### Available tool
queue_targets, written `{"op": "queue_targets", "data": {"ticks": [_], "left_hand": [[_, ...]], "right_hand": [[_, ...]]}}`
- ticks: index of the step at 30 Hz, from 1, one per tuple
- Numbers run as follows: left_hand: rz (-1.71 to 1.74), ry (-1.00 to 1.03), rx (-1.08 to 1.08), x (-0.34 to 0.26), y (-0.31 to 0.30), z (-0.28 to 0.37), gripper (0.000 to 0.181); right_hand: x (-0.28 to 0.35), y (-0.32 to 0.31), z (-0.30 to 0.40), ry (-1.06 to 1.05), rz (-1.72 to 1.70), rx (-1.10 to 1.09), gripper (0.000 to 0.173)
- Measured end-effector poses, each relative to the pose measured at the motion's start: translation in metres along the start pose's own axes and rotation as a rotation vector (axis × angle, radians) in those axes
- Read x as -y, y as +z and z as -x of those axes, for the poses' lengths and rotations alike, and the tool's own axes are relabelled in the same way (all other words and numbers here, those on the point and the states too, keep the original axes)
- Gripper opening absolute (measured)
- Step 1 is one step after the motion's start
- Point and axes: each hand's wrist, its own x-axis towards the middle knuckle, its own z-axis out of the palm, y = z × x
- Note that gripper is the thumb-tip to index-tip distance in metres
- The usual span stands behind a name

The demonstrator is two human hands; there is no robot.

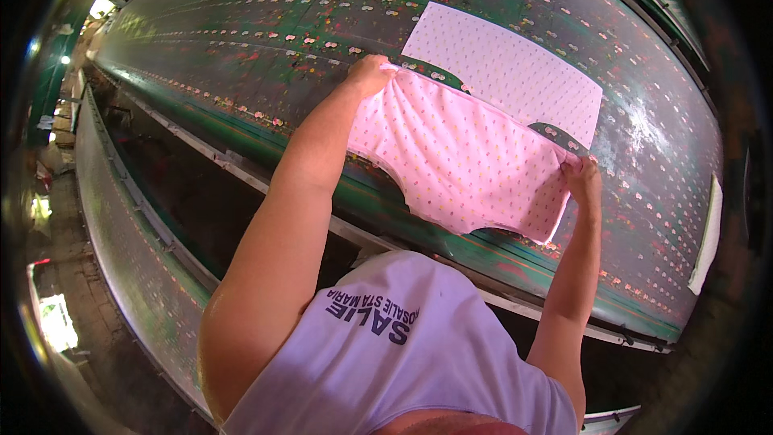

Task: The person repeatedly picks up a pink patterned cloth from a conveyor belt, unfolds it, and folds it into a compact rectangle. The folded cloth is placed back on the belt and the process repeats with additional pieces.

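Between my two hands stretches a pink fabric panel [459, 157] with a small dotted print and curved cut-outs along its near edge. My left hand [369, 75] grips its far left corner; my right hand [583, 178] pinches the far right corner. Folds run down the cloth from the left grip. Just beyond lies a white fabric panel [507, 66] with a similar small print, flat on the long printing table [253, 72]. Its near edge also has curved cut-outs, and the pink cloth comes right up against it, perhaps overlapping; I cannot tell.
Rows of small printed motifs and paint stains cover the table. A rail [241, 175] runs along its near side. Another long table [145, 241] stands to the left, across a dark gap. A pale folded piece [705, 235] lies at the right end.
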Motion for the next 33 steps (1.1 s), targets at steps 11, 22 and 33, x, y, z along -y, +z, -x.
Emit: {"op": "queue_targets", "data": {"ticks": [11, 22, 33], "left_hand": [[-0.185, 0.141, -0.226, 0.013, 0.021, 0.024, 0.047], [0.131, 0.202, 0.034, 0.029, 0.009, 0.002, 0.043], [-0.144, 0.437, 0.349, -0.021, -0.041, -0.001, 0.042]], "right_hand": [[0.036, -0.025, -0.005, -0.069, 0.12, 0.131, 0.028], [0.062, -0.051, 0.008, -0.109, -0.099, 0.259, 0.027], [0.131, -0.168, 0.096, -0.359, -0.722, 0.522, 0.019]]}}
